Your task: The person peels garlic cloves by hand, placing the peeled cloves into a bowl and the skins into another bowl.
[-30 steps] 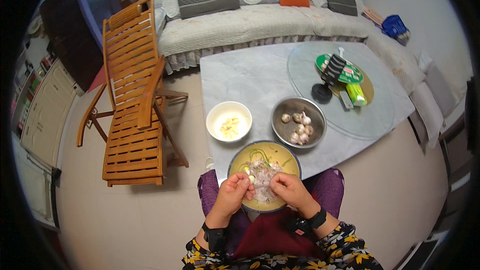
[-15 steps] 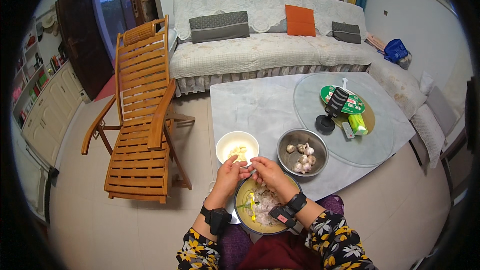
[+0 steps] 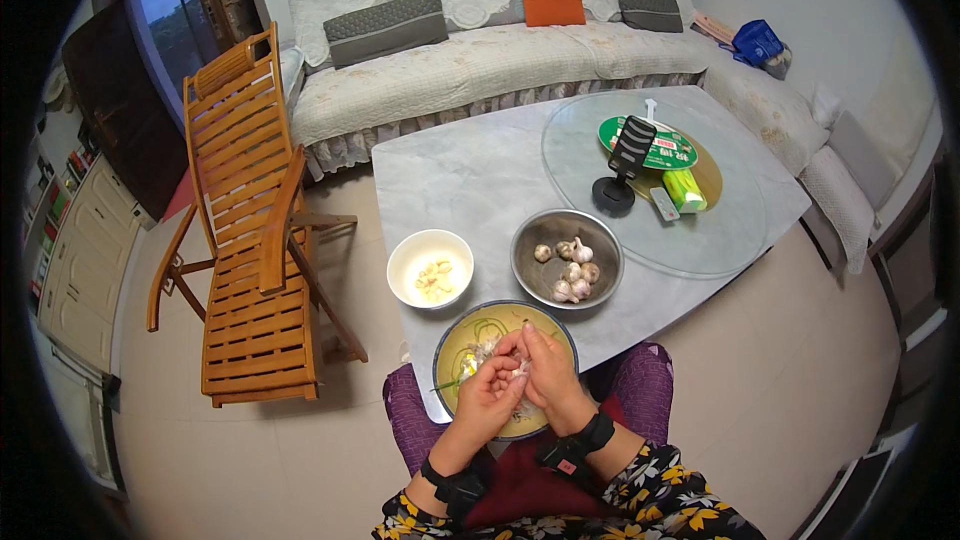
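Observation:
My left hand (image 3: 487,398) and my right hand (image 3: 549,376) meet over a yellow basin with a dark rim (image 3: 452,343), their closed fingers around a small whitish piece of garlic (image 3: 519,368). Papery peelings (image 3: 483,346) and green stalks lie in the basin beneath them. A white bowl (image 3: 402,270) with several peeled cloves (image 3: 433,279) stands beyond, to the left. Beside it on the right is a steel bowl (image 3: 527,273) holding several whole garlic bulbs (image 3: 571,274).
The marble table (image 3: 430,180) carries a glass turntable (image 3: 740,230) with a black stand (image 3: 625,162), green fan (image 3: 680,154), tissue pack (image 3: 685,193) and remote (image 3: 663,203). A wooden recliner (image 3: 250,320) is at the left; a cushioned sofa (image 3: 430,67) lines the back.
About half a second ago both hands were higher, at the white bowl's near edge. They are now lower, back over the yellow basin. The view has also shifted.

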A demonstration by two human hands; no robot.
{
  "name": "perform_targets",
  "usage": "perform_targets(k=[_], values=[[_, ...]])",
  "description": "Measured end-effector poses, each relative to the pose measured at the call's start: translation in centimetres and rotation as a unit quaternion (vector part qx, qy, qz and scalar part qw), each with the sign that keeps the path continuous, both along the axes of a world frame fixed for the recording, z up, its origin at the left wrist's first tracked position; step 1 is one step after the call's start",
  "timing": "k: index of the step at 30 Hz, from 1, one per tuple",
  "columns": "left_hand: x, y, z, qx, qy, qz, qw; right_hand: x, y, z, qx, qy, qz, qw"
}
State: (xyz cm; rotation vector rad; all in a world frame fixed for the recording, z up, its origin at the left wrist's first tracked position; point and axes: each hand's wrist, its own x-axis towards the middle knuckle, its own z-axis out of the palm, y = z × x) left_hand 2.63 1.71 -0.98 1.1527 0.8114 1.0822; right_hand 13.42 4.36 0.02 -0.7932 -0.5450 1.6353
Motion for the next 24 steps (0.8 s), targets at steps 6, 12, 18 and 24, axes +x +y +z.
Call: perform_targets(k=[6,12,18,24], values=[[0.2,-0.3,-0.4,-0.019,0.015,0.002,1.0,0.7,-1.8,0.0,0.067,0.089,0.002,0.994],[0.2,-0.1,-0.4,0.082,0.114,0.077,0.987,1.8,-3.4,-0.7,0.129,-0.132,0.058,0.981],[0.4,-0.4,0.9,0.064,0.091,0.126,0.986,2.7,-2.6,-1.4,0.222,-0.286,0.027,0.932],[-0.4,-0.4,0.2,0.209,0.223,0.07,0.95,2.0,-3.3,-0.6,0.2,-0.217,0.074,0.953]])
